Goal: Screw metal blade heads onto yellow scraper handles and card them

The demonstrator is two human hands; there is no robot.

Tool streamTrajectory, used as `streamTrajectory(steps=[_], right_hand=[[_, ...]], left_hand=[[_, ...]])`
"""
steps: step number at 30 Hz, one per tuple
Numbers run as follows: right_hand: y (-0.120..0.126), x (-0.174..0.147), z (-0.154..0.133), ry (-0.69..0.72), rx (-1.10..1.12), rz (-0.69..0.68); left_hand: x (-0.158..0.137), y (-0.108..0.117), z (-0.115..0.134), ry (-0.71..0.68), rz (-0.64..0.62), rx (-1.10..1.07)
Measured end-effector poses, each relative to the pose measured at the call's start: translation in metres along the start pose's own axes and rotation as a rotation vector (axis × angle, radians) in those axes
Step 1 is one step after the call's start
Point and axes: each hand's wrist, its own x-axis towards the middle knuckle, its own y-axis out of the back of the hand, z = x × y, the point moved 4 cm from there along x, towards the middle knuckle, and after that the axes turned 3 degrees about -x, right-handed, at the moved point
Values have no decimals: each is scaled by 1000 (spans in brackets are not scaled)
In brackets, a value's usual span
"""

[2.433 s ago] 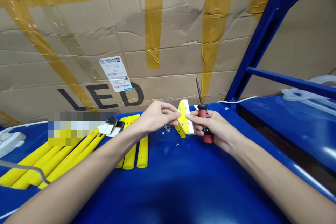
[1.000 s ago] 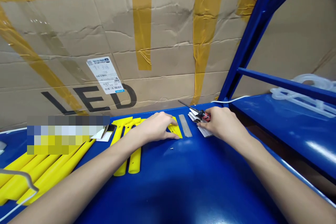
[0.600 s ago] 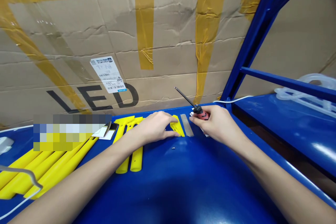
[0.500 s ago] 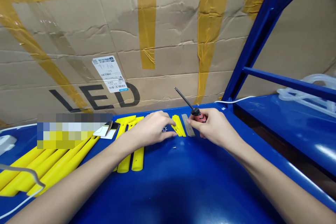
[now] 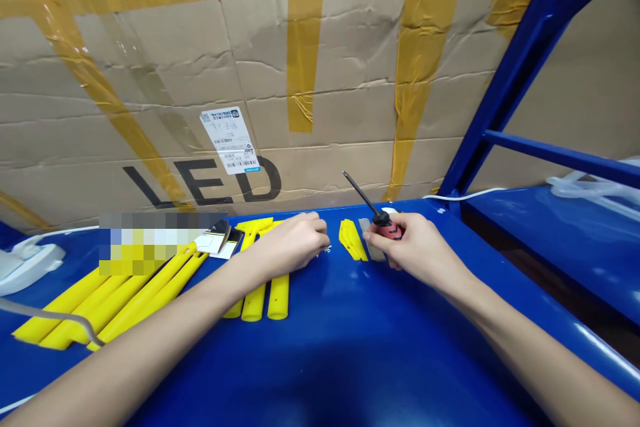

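Note:
My right hand (image 5: pixel 417 243) is closed around the red and black handle of a screwdriver (image 5: pixel 363 195), whose dark shaft points up and to the left. Just under those fingers lie flat grey blades (image 5: pixel 376 252). My left hand (image 5: pixel 303 240) has its fingers curled together over a few small screws (image 5: pixel 327 249); whatever is between the fingertips is hidden. Between the two hands rests a small group of flat yellow pieces (image 5: pixel 353 240). Left of and partly behind my left hand lie several yellow T-shaped handles (image 5: pixel 278 298).
Longer yellow handles (image 5: pixel 145 300) with card tags (image 5: pixel 220 239) lie on the left of the blue table (image 5: pixel 320 360). A white plastic device (image 5: pixel 37 267) and a grey cable (image 5: pixel 55 313) are at far left. A large cardboard box (image 5: pixel 250 73) stands behind, beside a blue frame post (image 5: pixel 500 93).
My left hand has closed its fingers and drawn away from the yellow pieces toward the screws. The lone screw in front no longer shows. The view has shifted left; my right hand still holds the screwdriver.

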Motion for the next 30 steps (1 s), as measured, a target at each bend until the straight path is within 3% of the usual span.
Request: streamTrajectory(steps=[6, 18, 30], right_hand=[[-5, -1, 0, 4, 28, -35], [-11, -4, -5, 7, 104, -89], [-10, -3, -2, 4, 141, -101]], left_hand=[[-20, 13, -28, 203, -33, 4], [-4, 8, 4, 309, -237, 179], [-6, 8, 4, 340, -247, 81]])
